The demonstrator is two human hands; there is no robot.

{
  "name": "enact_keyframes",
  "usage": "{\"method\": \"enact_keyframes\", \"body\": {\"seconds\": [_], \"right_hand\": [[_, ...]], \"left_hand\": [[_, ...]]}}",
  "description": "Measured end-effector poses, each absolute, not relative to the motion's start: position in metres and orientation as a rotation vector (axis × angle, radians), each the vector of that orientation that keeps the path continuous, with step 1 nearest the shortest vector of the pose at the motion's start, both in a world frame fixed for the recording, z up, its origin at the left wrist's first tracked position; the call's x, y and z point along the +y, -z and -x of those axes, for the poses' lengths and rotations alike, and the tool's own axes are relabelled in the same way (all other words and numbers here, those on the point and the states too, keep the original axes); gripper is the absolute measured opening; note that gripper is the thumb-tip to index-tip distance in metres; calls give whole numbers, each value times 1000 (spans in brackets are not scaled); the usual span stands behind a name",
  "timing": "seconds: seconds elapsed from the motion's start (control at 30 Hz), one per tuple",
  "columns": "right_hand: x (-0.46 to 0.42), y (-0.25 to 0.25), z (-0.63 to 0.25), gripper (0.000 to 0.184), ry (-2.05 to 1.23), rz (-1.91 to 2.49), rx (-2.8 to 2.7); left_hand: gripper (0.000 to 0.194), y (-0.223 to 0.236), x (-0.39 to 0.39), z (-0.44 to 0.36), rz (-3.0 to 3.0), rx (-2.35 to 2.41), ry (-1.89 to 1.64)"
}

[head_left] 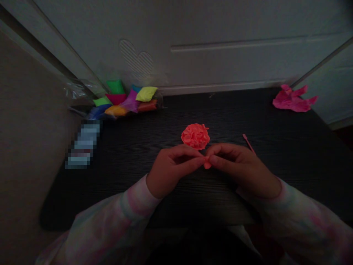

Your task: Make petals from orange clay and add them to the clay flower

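A round coral-orange clay flower of many small petals lies on the dark table. Just in front of it my left hand and my right hand meet fingertip to fingertip. Both pinch a small piece of the same orange clay between thumbs and forefingers. Each hand has its fingers curled in. A thin pink stick tool lies on the table just behind my right hand.
A clear bag with several small packs of coloured clay sits at the back left. A crumpled pink wrapper lies at the back right corner. A blurred-out item lies at the left. A white wall stands behind the table.
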State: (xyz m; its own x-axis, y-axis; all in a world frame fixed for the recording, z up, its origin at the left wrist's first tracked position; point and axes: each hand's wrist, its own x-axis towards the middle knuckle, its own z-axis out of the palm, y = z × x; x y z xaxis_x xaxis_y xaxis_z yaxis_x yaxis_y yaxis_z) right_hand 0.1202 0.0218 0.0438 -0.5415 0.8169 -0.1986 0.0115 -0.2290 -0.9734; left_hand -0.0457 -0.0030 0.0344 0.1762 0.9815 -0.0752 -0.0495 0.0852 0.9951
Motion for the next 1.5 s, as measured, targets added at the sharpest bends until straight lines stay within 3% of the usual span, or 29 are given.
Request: {"method": "enact_keyframes", "body": {"seconds": [0.17, 0.53, 0.8, 1.23, 1.43, 1.5], "right_hand": [[22, -37, -122, 11, -1926, 974, -1337], [21, -38, -115, 4, -1739, 1071, -1332], [21, -41, -115, 9, -1496, 1188, -1657], [22, -39, -115, 12, -1632, 1164, -1552], [19, -39, -116, 18, -1517, 1210, -1768], [19, -40, -116, 19, -1455, 1201, -1899]], "left_hand": [[5, -28, -2, 43, -955, 982, -1025], [6, -23, -2, 38, -776, 1008, -1164], [6, -34, -3, 38, -985, 1208, -1122], [2, -26, -3, 38, -963, 1203, -1117], [10, -25, 1, 51, -1101, 1343, -1269], [9, -28, 2, 56, -1206, 1325, -1162]]}}
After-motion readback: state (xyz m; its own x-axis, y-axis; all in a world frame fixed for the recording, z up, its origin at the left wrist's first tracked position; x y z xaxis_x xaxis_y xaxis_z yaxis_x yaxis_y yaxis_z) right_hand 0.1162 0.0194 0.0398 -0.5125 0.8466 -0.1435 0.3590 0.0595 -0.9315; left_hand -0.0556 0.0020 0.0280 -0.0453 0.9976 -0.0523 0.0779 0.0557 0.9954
